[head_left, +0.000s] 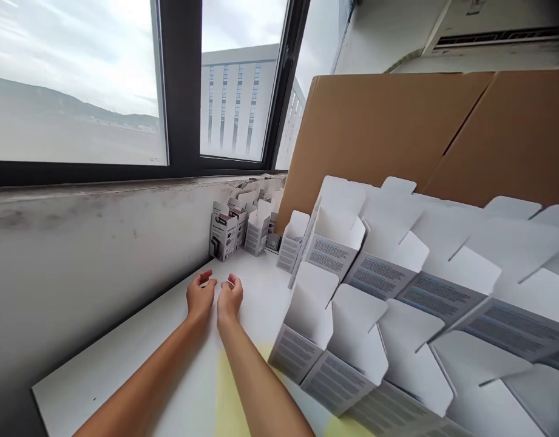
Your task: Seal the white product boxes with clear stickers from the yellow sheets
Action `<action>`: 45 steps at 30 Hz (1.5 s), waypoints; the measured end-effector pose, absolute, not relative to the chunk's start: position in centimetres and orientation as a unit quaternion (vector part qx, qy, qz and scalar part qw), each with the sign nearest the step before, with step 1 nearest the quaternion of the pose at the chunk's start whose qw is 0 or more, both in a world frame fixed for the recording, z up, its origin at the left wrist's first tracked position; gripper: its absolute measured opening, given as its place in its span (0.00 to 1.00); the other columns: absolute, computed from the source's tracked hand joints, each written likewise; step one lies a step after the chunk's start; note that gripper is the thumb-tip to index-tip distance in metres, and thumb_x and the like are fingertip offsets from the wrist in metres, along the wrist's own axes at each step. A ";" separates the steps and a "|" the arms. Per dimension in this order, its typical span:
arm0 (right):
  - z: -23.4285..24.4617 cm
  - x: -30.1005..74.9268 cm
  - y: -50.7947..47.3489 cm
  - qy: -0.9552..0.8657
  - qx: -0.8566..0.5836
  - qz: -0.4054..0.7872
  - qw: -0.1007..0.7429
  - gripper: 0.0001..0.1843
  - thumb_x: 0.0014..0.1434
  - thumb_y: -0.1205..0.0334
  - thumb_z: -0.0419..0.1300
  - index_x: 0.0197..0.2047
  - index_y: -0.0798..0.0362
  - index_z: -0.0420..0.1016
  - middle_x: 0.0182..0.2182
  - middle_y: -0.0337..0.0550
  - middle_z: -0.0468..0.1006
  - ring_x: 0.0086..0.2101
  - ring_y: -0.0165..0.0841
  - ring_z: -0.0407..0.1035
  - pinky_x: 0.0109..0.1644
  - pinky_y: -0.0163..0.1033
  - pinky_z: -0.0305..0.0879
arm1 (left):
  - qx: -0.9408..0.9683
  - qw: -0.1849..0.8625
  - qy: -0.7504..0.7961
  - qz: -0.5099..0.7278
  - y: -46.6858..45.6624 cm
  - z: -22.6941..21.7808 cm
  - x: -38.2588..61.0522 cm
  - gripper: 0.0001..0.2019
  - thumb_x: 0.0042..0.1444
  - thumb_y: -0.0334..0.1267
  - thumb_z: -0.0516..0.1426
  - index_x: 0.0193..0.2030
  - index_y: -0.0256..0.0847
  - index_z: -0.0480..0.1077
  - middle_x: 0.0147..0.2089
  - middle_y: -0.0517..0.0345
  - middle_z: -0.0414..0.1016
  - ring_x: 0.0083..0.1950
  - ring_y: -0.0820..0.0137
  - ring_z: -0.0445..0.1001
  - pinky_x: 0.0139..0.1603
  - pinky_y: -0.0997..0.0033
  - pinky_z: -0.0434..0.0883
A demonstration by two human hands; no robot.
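Observation:
My left hand (200,297) and my right hand (230,298) are held side by side over the white table (265,297), a narrow gap between them. The fingers of both are loosely curled, thumbs apart from them, and I see nothing held in either one. Beyond the fingertips, near the wall, stands a small printed carton (223,230) with a dark device pictured on its front. Next to it is a grey and white carton (257,233) with its top flap up. Neither hand touches a carton.
Several rows of open-topped cartons (336,370) fill the right side. A large brown cardboard sheet (374,127) rises behind them. To the left runs a white wall (101,255) below the dark-framed window (181,85). Yellow patches (231,388) show on the table near my forearms.

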State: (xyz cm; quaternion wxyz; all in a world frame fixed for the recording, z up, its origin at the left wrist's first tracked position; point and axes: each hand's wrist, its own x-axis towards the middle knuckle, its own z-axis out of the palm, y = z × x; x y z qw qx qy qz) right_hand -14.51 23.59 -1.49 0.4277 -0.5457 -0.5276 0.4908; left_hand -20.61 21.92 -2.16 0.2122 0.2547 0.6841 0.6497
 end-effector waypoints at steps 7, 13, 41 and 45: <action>-2.9 -16.5 27.9 -0.534 -0.558 0.455 0.444 0.29 0.59 0.70 0.46 0.63 0.53 0.63 0.63 0.54 0.67 0.63 0.43 0.61 0.63 0.47 0.59 | 0.309 0.152 0.717 0.606 29.0 -2.2 -24.0 0.23 0.49 0.34 0.63 0.54 0.38 0.69 0.62 0.41 0.71 0.64 0.54 0.68 0.63 0.59 0.66; -3.8 -17.8 30.4 -0.544 -0.550 0.425 0.469 0.30 0.55 0.75 0.46 0.60 0.51 0.66 0.61 0.52 0.70 0.61 0.42 0.64 0.64 0.47 0.59 | 0.339 0.127 0.738 0.569 32.2 -2.1 -25.2 0.30 0.47 0.38 0.66 0.57 0.34 0.65 0.63 0.36 0.69 0.64 0.53 0.68 0.61 0.62 0.67; 2.5 -5.2 14.3 -0.566 -0.316 0.650 0.397 0.47 0.28 0.61 0.78 0.53 0.50 0.68 0.55 0.46 0.74 0.47 0.38 0.73 0.49 0.42 0.72 | 0.485 0.338 0.556 0.584 8.2 3.6 -23.9 0.34 0.34 0.51 0.73 0.48 0.40 0.72 0.52 0.46 0.79 0.52 0.53 0.77 0.52 0.55 0.75; 4.5 0.5 8.8 -0.599 -0.274 0.662 0.358 0.47 0.31 0.57 0.79 0.55 0.47 0.67 0.57 0.46 0.70 0.45 0.37 0.72 0.45 0.43 0.73 | 0.500 0.408 0.510 0.569 3.3 3.6 -21.6 0.34 0.32 0.50 0.74 0.46 0.39 0.72 0.49 0.44 0.80 0.52 0.49 0.77 0.52 0.50 0.76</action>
